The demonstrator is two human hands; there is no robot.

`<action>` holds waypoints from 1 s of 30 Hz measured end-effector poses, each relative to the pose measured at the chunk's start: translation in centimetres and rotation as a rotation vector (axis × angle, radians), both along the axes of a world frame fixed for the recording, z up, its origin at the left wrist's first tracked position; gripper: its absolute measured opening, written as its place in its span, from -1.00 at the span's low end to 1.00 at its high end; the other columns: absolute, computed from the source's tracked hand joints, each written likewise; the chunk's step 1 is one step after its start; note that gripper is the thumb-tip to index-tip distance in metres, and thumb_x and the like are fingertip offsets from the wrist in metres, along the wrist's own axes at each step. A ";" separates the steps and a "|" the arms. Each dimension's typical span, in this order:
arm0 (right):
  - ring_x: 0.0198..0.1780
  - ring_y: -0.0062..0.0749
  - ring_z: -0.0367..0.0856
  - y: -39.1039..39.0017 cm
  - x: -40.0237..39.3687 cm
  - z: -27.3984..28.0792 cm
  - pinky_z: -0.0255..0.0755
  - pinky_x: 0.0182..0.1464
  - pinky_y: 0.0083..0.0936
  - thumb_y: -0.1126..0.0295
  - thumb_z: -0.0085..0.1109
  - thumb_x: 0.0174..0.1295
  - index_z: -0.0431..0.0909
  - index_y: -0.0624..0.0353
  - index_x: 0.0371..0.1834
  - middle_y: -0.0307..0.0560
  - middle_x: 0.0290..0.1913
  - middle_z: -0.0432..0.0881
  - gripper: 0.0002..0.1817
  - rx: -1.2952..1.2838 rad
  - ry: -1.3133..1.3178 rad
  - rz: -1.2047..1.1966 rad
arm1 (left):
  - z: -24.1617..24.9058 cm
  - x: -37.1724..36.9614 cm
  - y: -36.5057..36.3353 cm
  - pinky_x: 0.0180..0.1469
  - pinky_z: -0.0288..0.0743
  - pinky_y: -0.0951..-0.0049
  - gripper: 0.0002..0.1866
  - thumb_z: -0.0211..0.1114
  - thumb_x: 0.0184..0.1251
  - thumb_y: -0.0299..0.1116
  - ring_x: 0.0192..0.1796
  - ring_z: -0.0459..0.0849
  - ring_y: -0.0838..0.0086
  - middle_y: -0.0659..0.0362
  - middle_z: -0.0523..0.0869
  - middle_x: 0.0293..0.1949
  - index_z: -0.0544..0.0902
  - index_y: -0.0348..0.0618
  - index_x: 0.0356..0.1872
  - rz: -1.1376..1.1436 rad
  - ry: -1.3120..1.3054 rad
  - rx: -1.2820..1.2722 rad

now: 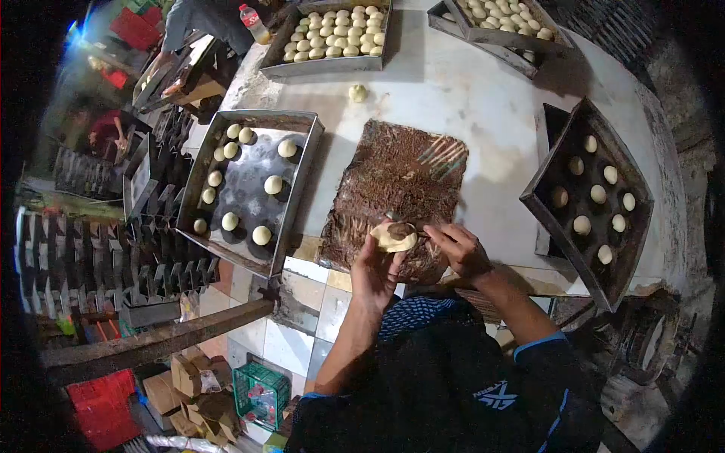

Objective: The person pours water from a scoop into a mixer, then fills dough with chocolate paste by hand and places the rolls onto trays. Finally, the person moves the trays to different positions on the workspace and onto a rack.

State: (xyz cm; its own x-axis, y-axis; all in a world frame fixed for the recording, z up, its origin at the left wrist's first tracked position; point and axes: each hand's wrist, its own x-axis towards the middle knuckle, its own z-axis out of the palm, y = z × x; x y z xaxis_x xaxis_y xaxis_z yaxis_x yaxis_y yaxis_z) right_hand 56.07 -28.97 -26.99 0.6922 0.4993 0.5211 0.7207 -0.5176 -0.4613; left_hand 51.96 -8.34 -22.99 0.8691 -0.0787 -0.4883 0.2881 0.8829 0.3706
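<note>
My left hand (374,275) cups a flattened round of pale dough (387,241), with its fingers curled around the edge. On top of the dough sits a lump of brown filling (400,230). Close to it on the right, my right hand (462,249) pinches a thin spreading tool, mostly hidden by the fingers, its end at the filling. Beneath both hands lies a wide, rough slab of brown paste (393,174), with scraped streaks at its upper right corner. A single dough ball (358,93) rests on the table beyond the slab.
Left of the slab is a metal tray (298,196) with spaced dough balls; another tilted tray (630,264) stands right. Fuller trays (325,69) (521,41) sit at the far side. A bottle (255,24) stands near a person's sleeve (180,23). A green crate (262,396) is below left.
</note>
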 end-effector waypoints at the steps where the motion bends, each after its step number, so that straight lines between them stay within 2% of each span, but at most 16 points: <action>1: -0.19 -0.10 0.59 -0.3 -0.2 -0.1 0.55 -0.14 -0.28 0.58 0.19 -0.06 0.54 0.18 0.15 0.01 -0.22 0.57 -0.44 -0.047 0.004 -0.019 | -0.8 -0.4 0.2 0.00 0.68 0.42 -0.53 -0.03 0.52 -0.11 0.12 0.61 0.27 0.01 0.57 0.13 0.43 -0.24 0.25 0.027 0.029 -0.010; 6: -0.14 -0.11 0.58 -3.6 0.4 -2.3 0.52 -0.08 -0.25 0.52 0.22 -0.01 0.58 0.18 0.06 -0.01 -0.20 0.57 -0.54 -0.145 0.072 -0.111 | -0.9 -1.9 1.6 0.06 0.67 0.34 -0.57 0.00 0.51 -0.12 0.13 0.62 0.28 0.01 0.58 0.14 0.46 -0.19 0.21 0.233 0.006 -0.015; 7: -0.16 -0.09 0.58 -4.1 0.5 -2.4 0.52 -0.09 -0.26 0.52 0.24 -0.03 0.62 0.23 -0.01 0.02 -0.20 0.57 -0.58 -0.211 0.022 -0.126 | -0.9 -2.8 3.0 0.21 0.56 0.33 -0.53 -0.01 0.51 -0.08 0.24 0.53 0.27 0.03 0.50 0.24 0.42 -0.22 0.23 0.129 -0.089 0.001; 10: -0.11 -0.12 0.58 -0.5 -1.2 2.3 0.50 -0.03 -0.28 0.48 0.35 0.00 0.66 0.32 -0.11 0.07 -0.11 0.55 -0.66 -0.262 -0.185 -0.173 | 1.2 -4.1 4.0 0.19 0.57 0.30 -0.50 -0.02 0.51 -0.08 0.25 0.51 0.26 0.01 0.47 0.25 0.35 -0.21 0.28 0.069 -0.347 0.003; 12: -0.01 -0.24 0.55 3.9 -3.0 5.7 0.47 0.04 -0.34 0.49 0.31 0.13 0.64 0.40 -0.09 0.07 -0.05 0.53 -0.71 0.179 0.375 -0.027 | 2.1 -5.3 3.8 0.20 0.55 0.28 -0.49 -0.02 0.51 -0.08 0.25 0.51 0.25 0.00 0.48 0.23 0.34 -0.22 0.29 0.087 -0.362 0.082; 14: 0.03 -0.31 0.54 7.4 -4.7 7.1 0.46 0.08 -0.38 0.49 0.25 0.21 0.62 0.43 -0.08 0.01 -0.06 0.55 -0.74 0.431 0.474 0.158 | 2.8 -6.7 3.4 0.27 0.43 0.18 -0.49 0.00 0.49 -0.08 0.27 0.48 0.22 0.00 0.49 0.21 0.34 -0.22 0.29 0.079 -0.458 0.178; 15: 0.00 -0.35 0.58 9.1 -6.1 7.7 0.60 -0.13 -0.41 0.48 0.29 0.18 0.65 0.40 -0.14 -0.03 -0.06 0.52 -0.77 0.627 0.585 0.142 | 2.7 -7.8 3.6 0.31 0.37 0.17 -0.49 -0.01 0.50 -0.07 0.29 0.46 0.22 0.00 0.48 0.22 0.33 -0.21 0.29 0.123 -0.421 0.166; 16: 0.00 -0.35 0.58 10.0 -6.9 7.7 0.60 -0.13 -0.41 0.48 0.29 0.18 0.65 0.40 -0.14 -0.03 -0.06 0.52 -0.77 0.620 0.588 0.165 | 2.6 -9.1 3.9 0.35 0.31 0.15 -0.49 -0.01 0.50 -0.07 0.30 0.45 0.21 0.00 0.48 0.23 0.33 -0.20 0.30 0.171 -0.382 0.154; 18: -0.04 -0.42 0.60 11.9 -8.7 7.2 0.63 -0.15 -0.50 0.53 0.27 0.19 0.64 0.43 -0.18 -0.06 -0.06 0.52 -0.81 1.039 1.176 0.134 | 3.0 -11.5 4.7 0.34 0.33 0.21 -0.51 -0.03 0.50 -0.06 0.30 0.44 0.22 0.02 0.48 0.24 0.37 -0.18 0.27 0.284 -0.307 0.102; 19: -0.07 -0.40 0.62 13.0 -9.6 6.2 0.61 -0.11 -0.50 0.50 0.34 0.13 0.63 0.46 -0.21 -0.04 -0.06 0.52 -0.77 1.081 1.198 0.119 | 3.1 -12.8 4.9 0.32 0.34 0.27 -0.52 -0.05 0.50 -0.06 0.30 0.44 0.22 0.04 0.48 0.25 0.41 -0.16 0.25 0.371 -0.230 0.041; 20: -0.07 -0.40 0.62 14.1 -11.1 6.9 0.61 -0.11 -0.50 0.50 0.34 0.13 0.63 0.46 -0.21 -0.04 -0.06 0.52 -0.77 1.062 1.215 0.138 | 1.1 -14.0 5.3 0.35 0.26 0.28 -0.50 -0.01 0.51 -0.13 0.30 0.41 0.23 0.03 0.44 0.26 0.31 -0.19 0.33 0.382 -0.454 0.150; 22: -0.14 -0.38 0.64 15.8 -14.6 10.6 0.59 -0.14 -0.53 0.45 0.41 0.06 0.62 0.45 -0.16 -0.02 -0.09 0.53 -0.67 0.641 0.612 0.180 | 3.5 -16.6 5.0 0.36 0.19 0.24 -0.31 0.13 0.40 -0.22 0.30 0.36 0.13 -0.11 0.33 0.27 0.08 -0.35 0.41 0.365 -0.453 1.117; 23: -0.15 -0.31 0.64 15.9 -16.0 13.5 0.55 -0.18 -0.51 0.39 0.45 0.00 0.60 0.43 -0.14 0.02 -0.12 0.53 -0.60 0.417 0.380 0.206 | 3.7 -18.3 5.5 0.33 0.19 0.31 -0.19 0.17 0.41 -0.32 0.27 0.36 0.27 -0.04 0.29 0.29 -0.15 -0.30 0.47 0.253 -0.385 1.620; 26: -0.18 -0.22 0.63 17.7 -20.1 15.3 0.53 -0.19 -0.43 0.49 0.35 0.06 0.58 0.42 -0.19 0.05 -0.15 0.54 -0.71 0.335 0.157 0.241 | 5.9 -22.8 5.9 0.41 0.05 0.19 -0.17 0.17 0.28 -0.41 0.40 0.21 -0.04 -0.29 0.14 0.37 -0.12 -0.50 0.43 0.275 -0.408 1.633; 27: -0.22 -0.24 0.62 18.0 -20.8 15.2 0.53 -0.19 -0.40 0.57 0.32 0.05 0.59 0.40 -0.21 0.01 -0.16 0.55 -0.77 0.335 0.001 0.248 | 6.3 -23.9 6.4 0.42 0.04 0.19 -0.21 0.13 0.31 -0.43 0.42 0.20 -0.01 -0.29 0.14 0.39 -0.09 -0.50 0.43 0.297 -0.405 1.579; 30: -0.23 -0.24 0.61 18.4 -22.4 16.3 0.53 -0.20 -0.40 0.60 0.32 0.02 0.60 0.38 -0.23 -0.02 -0.16 0.56 -0.78 0.370 -0.144 0.421 | 8.4 -27.0 7.0 0.35 0.18 0.34 -0.23 0.16 0.39 -0.30 0.30 0.38 0.30 -0.03 0.32 0.31 -0.03 -0.42 0.46 0.553 -0.483 0.737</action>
